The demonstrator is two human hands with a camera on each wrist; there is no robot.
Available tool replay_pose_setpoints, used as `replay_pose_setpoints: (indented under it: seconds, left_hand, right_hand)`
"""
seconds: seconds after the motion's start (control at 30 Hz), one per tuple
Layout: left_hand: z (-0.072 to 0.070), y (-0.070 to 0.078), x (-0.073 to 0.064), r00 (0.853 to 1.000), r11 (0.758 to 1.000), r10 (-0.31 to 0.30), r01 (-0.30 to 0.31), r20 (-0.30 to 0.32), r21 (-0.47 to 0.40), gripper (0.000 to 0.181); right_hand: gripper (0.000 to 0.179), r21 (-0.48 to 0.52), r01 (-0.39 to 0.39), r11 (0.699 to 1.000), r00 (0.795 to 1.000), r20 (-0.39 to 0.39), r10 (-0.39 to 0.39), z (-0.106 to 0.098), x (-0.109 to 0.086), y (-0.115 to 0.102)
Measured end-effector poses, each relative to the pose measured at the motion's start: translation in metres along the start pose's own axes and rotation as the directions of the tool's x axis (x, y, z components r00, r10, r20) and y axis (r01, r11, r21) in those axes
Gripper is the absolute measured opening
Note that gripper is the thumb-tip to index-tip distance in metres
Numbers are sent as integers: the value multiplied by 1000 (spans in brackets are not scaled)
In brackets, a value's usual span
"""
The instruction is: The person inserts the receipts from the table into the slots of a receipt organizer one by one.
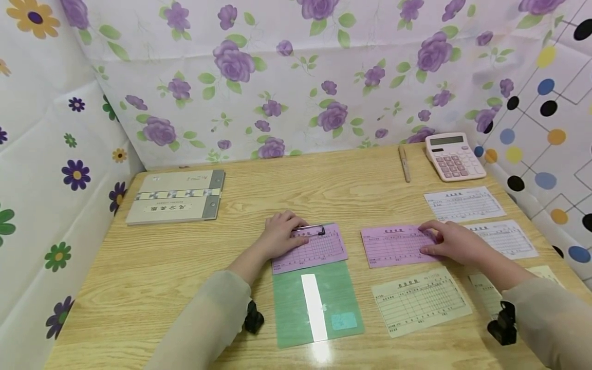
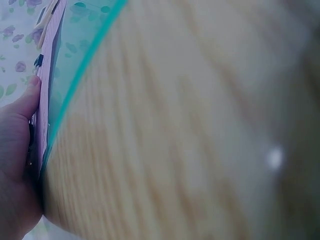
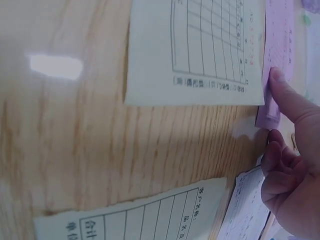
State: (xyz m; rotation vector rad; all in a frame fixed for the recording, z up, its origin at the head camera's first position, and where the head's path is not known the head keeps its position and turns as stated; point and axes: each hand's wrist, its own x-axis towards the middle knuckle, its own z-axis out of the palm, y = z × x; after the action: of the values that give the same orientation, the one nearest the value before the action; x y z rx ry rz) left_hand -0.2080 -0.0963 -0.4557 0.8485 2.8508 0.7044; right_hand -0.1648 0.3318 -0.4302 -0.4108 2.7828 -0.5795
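Observation:
My left hand (image 1: 280, 236) rests on the upper left of a green clipboard (image 1: 296, 308), fingers by its wire clip (image 1: 311, 229). The thumb lies on the pink form (image 1: 319, 249) held under that clip; the left wrist view shows the thumb (image 2: 31, 95) against the pink sheets edge-on. To the right, another pink form (image 1: 388, 246) lies on the table. My right hand (image 1: 455, 244) pinches its right end, with the thumb (image 3: 290, 100) on top and the index finger at the edge.
Yellow forms (image 1: 421, 303) lie nearest me on the right, one partly under my right forearm. White forms (image 1: 464, 203) are behind them. A pink calculator (image 1: 455, 156) and a pen (image 1: 404, 163) stand farther back. A grey-beige booklet (image 1: 176, 198) lies at the back left.

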Motion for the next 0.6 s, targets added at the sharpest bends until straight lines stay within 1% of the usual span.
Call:
replay_pose_setpoints:
  seconds: [0.2,0.37,0.6]
  left_hand:
    - [0,0,0,1000,1000,-5,5,2,-5,37]
    - [0,-1,1,1000,1000,0,0,2,0,37]
    - [1,-1,1,1000,1000,3,-3,2,4,37]
  right_hand:
    - [58,23,-24,999,1000,7,24,1,0,-1]
    - [58,5,-19,1000,1000,-13,19,0,0,-2]
    - [54,-1,-44,999,999,-19,44,-1,0,-6]
